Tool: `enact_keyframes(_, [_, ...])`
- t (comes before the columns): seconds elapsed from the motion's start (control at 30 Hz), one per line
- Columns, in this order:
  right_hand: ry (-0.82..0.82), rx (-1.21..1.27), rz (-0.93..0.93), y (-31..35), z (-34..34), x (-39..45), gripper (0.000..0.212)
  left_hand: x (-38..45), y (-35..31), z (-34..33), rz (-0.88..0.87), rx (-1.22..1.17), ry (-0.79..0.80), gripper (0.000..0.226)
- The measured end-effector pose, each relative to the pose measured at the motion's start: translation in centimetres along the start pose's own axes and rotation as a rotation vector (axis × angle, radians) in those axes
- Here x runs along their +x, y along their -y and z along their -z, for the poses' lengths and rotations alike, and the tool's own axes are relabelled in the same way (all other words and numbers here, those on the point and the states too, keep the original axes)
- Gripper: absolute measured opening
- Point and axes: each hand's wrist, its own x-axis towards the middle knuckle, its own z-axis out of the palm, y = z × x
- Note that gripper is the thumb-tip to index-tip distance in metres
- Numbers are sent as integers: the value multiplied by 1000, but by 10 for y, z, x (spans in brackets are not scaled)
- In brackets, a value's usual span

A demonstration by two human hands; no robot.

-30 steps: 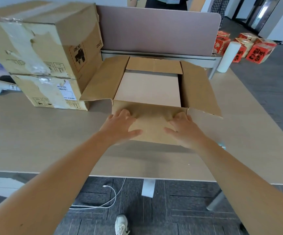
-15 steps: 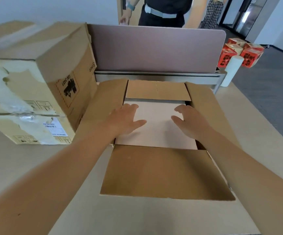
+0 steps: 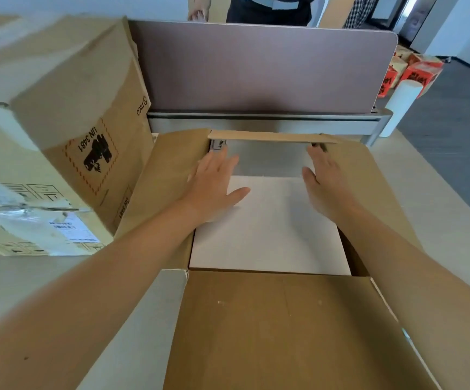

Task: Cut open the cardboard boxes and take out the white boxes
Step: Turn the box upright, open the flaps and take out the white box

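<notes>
While the flat white box lies sunk inside the open brown cardboard carton, no removal is yet made. All four flaps of that carton are seen folded outward, so the cutting step for it is judged done; lifting the white box out is left. Two more brown cardboard cartons, stacked at the left and taped with clear film, appear unopened, so most of the task is judged outstanding.

The left hand is laid flat over the far left part of the white box, fingers straight and slightly spread, thumb out across the lid. The right hand is held at the far right edge, fingers straight and together; whether it touches the box cannot be told. Nothing is gripped by either hand. The far edge of the white box sits just below the fingertips, in shadow.

The carton rests on a pale wooden desk, against a mauve desk divider panel. Red printed cartons are noted on the floor beyond, and a standing person behind the panel.
</notes>
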Motion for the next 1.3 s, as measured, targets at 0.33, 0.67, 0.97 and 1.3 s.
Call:
enact_keyframes(0.33, [-6,38,2,-20,16,81,55,78,13,19,133,119,-97,65])
enact_keyframes(0.67, [159,-59,-89,-55,-2,118,59,124,34,1,220,186,-42,81])
enact_keyframes(0.97, [117,-371,-114,-45,-10,118,50,110,36,-4,277,185,-37,64])
enact_keyframes(1.3, [118,-300,8,-30,-7,90,48,87,23,-4,188,318,27,67])
